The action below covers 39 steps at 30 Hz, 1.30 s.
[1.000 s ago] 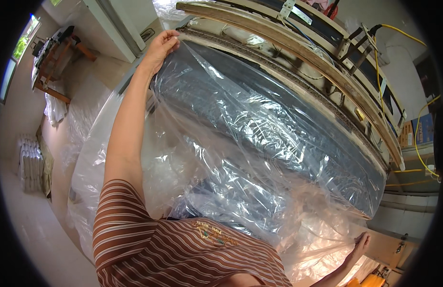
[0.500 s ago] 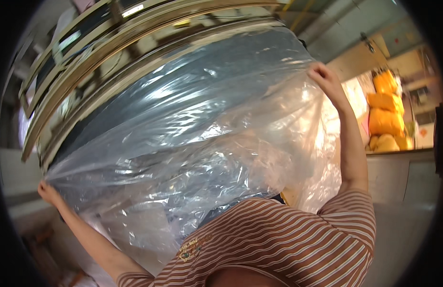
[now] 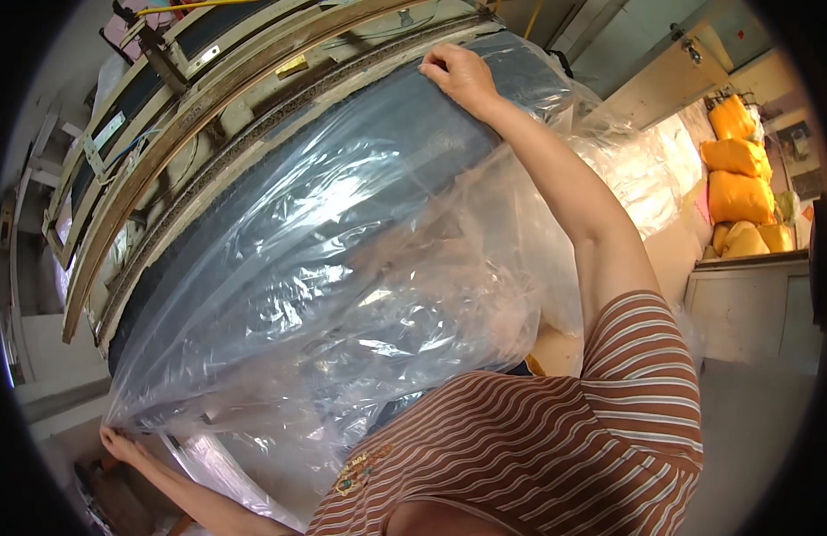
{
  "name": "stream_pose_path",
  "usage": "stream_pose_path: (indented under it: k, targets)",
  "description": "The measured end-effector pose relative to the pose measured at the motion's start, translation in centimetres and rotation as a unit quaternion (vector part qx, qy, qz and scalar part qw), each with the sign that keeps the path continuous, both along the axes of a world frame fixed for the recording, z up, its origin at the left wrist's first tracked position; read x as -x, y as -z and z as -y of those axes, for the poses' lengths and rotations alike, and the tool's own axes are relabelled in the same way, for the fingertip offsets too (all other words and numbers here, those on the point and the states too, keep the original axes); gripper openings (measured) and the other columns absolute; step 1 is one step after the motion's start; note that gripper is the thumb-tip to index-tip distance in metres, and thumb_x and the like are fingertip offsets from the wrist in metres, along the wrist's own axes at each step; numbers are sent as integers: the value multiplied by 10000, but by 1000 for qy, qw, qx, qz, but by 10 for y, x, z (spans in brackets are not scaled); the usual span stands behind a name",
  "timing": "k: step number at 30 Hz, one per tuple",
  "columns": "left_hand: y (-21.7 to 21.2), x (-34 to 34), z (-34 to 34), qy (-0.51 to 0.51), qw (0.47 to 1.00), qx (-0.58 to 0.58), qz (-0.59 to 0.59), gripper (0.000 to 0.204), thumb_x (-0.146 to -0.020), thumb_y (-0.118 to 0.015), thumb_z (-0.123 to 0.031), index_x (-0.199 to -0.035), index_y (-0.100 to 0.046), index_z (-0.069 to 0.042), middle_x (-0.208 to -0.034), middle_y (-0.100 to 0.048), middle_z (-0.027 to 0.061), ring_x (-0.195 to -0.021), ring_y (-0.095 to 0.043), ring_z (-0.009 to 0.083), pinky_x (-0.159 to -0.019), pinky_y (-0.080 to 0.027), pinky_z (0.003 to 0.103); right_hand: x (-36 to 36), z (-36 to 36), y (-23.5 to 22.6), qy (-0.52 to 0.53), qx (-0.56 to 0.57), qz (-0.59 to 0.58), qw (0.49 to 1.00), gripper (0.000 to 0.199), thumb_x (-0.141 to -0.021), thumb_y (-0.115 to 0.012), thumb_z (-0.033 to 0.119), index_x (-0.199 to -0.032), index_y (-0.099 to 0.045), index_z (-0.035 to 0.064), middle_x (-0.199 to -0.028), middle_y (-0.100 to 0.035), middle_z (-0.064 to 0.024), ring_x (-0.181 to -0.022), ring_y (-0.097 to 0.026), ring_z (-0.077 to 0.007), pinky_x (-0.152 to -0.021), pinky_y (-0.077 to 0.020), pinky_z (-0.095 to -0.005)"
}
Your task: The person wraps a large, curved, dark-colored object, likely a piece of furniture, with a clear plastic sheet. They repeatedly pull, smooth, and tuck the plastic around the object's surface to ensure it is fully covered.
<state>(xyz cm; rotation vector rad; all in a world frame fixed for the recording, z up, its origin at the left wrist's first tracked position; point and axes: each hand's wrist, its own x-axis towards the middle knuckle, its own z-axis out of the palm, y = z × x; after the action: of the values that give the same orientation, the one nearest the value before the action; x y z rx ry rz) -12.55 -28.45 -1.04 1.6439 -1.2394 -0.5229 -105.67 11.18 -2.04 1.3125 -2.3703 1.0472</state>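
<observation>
A wide sheet of clear plastic film (image 3: pixel 297 277) lies across a dark blue-grey bed (image 3: pixel 521 67) and drapes in creases toward my body. At the lower left, my left hand (image 3: pixel 119 444) is closed on a gathered corner of the film, past the bed's near left end. My right hand (image 3: pixel 465 82) reaches across to the bed's far side, its fingers curled tight on the film near the far edge. Folds in the sheet run between the two hands. Exactly how much film sits inside the right fingers is hidden.
Beyond the bed's far edge stands a machine frame with long bars (image 3: pixel 186 121). More crumpled clear film (image 3: pixel 650 170) spreads to the right. Yellow-orange bundles (image 3: pixel 742 192) are stacked on a cabinet (image 3: pixel 744 304) at the far right. A hinged panel (image 3: pixel 659 85) juts out near the back.
My right hand has moved left and farther away, toward the bed's far edge. My left hand has come lower and slightly right, still gripping the film. The view has shifted a little.
</observation>
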Motion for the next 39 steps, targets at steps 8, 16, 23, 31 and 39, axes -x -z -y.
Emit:
stream_pose_path:
  k: [8, 16, 23, 31, 39]
  targets:
    - [-54, 20, -188, 14, 991, -22, -130, 461, -919, -584, -338, -1272, -471, -64, -1175, -500, 53, -1005, -478, 144, -836, -420, 286, -6, -9, -10, -15, -80, 68, 994, 230, -762, -686, 317, -821, -662, 96, -833, -661, -66, -788, -627, -245, -678, -471, -357]
    - [2, -29, -201, 3, 980, -38, -196, 382, -880, -645, -321, -1199, -543, -138, -1101, -560, -13, -986, -520, 126, -860, -419, 314, 25, 11, -8, -149, 37, 37, 987, 219, -779, -656, 283, -859, -639, 80, -810, -631, -113, -802, -608, -264, -712, -461, -355]
    - [-36, 93, -69, 13, 957, 45, -287, 372, -908, -517, -273, -1174, -533, -14, -1149, -541, 156, -1069, -523, 280, -892, -453, 412, 58, 12, -106, -34, 282, 134, 950, 159, -914, -523, 194, -944, -559, 41, -797, -591, -52, -766, -559, -154, -721, -450, -294]
    - [69, 204, 43, -19, 980, 123, 155, 371, -899, -540, -303, -1057, -612, 25, -1051, -628, 165, -955, -586, 263, -855, -434, 347, 102, 4, 26, 70, 235, 135, 960, 170, -869, -579, 188, -929, -584, 29, -789, -626, -52, -738, -585, -150, -708, -455, -286]
    - [77, 210, 109, 53, 992, 91, 62, 397, -884, -560, -296, -1087, -609, 41, -1017, -626, 134, -917, -571, 218, -844, -424, 316, 120, 26, 22, 127, 106, 30, 986, 283, -821, -624, 290, -920, -641, 25, -876, -615, -119, -845, -569, -238, -799, -433, -328]
